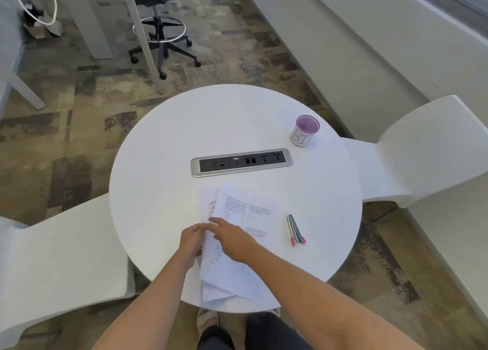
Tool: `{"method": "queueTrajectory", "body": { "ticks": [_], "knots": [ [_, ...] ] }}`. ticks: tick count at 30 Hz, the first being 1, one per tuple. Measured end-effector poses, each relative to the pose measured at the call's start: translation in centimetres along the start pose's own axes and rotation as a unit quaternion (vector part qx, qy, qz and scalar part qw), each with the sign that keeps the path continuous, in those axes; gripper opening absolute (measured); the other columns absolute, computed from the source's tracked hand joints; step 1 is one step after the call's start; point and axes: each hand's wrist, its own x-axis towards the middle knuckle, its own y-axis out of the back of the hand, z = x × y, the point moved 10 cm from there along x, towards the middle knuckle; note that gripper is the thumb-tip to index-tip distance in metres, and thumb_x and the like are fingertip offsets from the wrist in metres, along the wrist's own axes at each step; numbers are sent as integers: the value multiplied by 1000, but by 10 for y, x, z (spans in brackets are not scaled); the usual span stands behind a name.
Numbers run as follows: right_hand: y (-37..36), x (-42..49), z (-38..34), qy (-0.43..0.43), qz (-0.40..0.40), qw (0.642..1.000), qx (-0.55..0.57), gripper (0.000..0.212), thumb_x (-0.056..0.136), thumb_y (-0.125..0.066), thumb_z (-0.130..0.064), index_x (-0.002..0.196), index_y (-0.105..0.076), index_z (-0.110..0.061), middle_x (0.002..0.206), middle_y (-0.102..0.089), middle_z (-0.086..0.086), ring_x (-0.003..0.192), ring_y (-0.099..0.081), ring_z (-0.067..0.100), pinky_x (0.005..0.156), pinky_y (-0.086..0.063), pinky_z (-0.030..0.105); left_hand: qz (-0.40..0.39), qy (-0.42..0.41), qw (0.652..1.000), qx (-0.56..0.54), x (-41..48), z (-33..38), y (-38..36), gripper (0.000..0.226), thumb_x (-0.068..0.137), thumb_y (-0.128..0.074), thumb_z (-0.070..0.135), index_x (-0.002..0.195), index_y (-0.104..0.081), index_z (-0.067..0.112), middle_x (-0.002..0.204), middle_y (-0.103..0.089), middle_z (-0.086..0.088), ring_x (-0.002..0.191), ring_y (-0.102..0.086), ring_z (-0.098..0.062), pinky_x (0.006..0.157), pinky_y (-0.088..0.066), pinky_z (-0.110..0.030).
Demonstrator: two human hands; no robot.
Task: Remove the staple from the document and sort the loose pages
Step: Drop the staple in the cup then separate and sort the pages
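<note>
Left hand (pixel 190 241) pinched pages (pixel 237 244) at edge; right hand (pixel 231 240) lay open, flat on top. Staple remover (pixel 295 230) sat right of hands. Advice: fan sheets slowly, keep stack pinned on bench (pixel 158 164).

On the worktop (pixel 158 164) the fanned pages (pixel 237 212) lie at the near edge under both hands — a staple remover (pixel 295 230) to their right, a power strip (pixel 241 162) behind them, a cup (pixel 305 131) far right.

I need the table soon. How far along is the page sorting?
Pages already lie fanned apart, and the staple remover lies set aside on the table, so the staple looks out. Left hand and right hand are both on the sheets. Sorting remains.
</note>
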Motion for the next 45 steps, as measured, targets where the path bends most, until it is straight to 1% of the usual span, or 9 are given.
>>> {"method": "queueTrajectory", "body": {
  "ticks": [2, 5, 7, 12, 18, 24, 33, 38, 45],
  "knots": [
    [-1, -10, 16, -45, 49, 982, 179, 55, 99, -43, -7, 148, -32, -30, 157, -28, -5, 138, -38, 17, 113, -34, 39, 8, 3, 1000, 5, 2, -4, 2, 25, 100, -49, 22, 83, -65, 10, 71, -62, -7, 63, -54, -22, 57, -40, -25],
    [0, -43, 68, -181, 168, 919, 308, 54, 98, -52, -18, 148, -32, -21, 154, -32, 0, 137, -38, 22, 115, -32, 37, 23, 1, 1000, 9, 7, -7, 8, 25, 100, -50, 21, 83, -66, 10, 88, -64, -11, 70, -57, -23, 63, -45, -28],
    [-5, -77, 113, -309, 217, 885, 271, 60, 93, -59, -16, 147, -31, -15, 152, -33, 6, 137, -36, 25, 114, -27, 32, 40, -3, 999, 12, 8, -9, 14, 16, 97, -55, 18, 105, -67, 10, 109, -68, -12, 88, -65, -25, 75, -55, -35],
    [-13, -128, 155, -477, 183, 848, 138, 89, 76, -78, -35, 142, -24, -8, 145, -29, 10, 131, -33, 31, 101, -40, 49, 92, -67, 988, 106, 2, -3, 18, 58, 91, -64, 12, 144, -41, 15, 139, -53, -10, 124, -53, -29, 102, -43, -39],
    [-16, -123, 153, -487, 178, 845, 131, 95, 72, -83, -32, 140, -21, -4, 145, -23, 13, 129, -32, 30, 100, -41, 41, 93, -99, 962, 235, -3, -10, 0, 69, 88, -68, 18, 148, -34, 7, 153, -32, -12, 139, -32, -33, 114, -29, -46],
    [-19, -121, 149, -479, 192, 844, 144, 86, 78, -77, -21, 141, -22, -5, 144, -25, 13, 125, -35, 30, 100, -38, 34, 133, -104, 960, 222, -8, -16, 3, 75, 86, -70, 15, 150, -31, 9, 153, -32, -13, 138, -32, -34, 114, -28, -48],
    [-21, -123, 147, -457, 214, 847, 169, 81, 82, -72, -13, 144, -21, -6, 144, -25, 14, 122, -38, 30, 102, -38, 36, 143, -109, 968, 176, -18, -21, 3, 75, 82, -74, 8, 147, -36, 11, 143, -42, -13, 123, -51, -31, 101, -48, -45],
    [-19, -123, 150, -443, 218, 846, 201, 85, 77, -78, -14, 143, -25, -6, 145, -26, 14, 123, -43, 32, 105, -38, 40, 125, -107, 974, 156, -17, -17, -5, 72, 80, -76, 5, 142, -41, 15, 134, -49, -9, 94, -61, -21, 74, -48, -27],
    [-20, -124, 160, -413, 242, 835, 271, 76, 74, -78, -3, 136, -35, -10, 132, -49, 7, 120, -53, 27, 94, -46, 37, 149, -102, 952, 248, -24, -20, -6, 65, 79, -70, -2, 138, -45, 10, 138, -40, -16, 125, -44, -35, 103, -43, -44]
  ]
}}
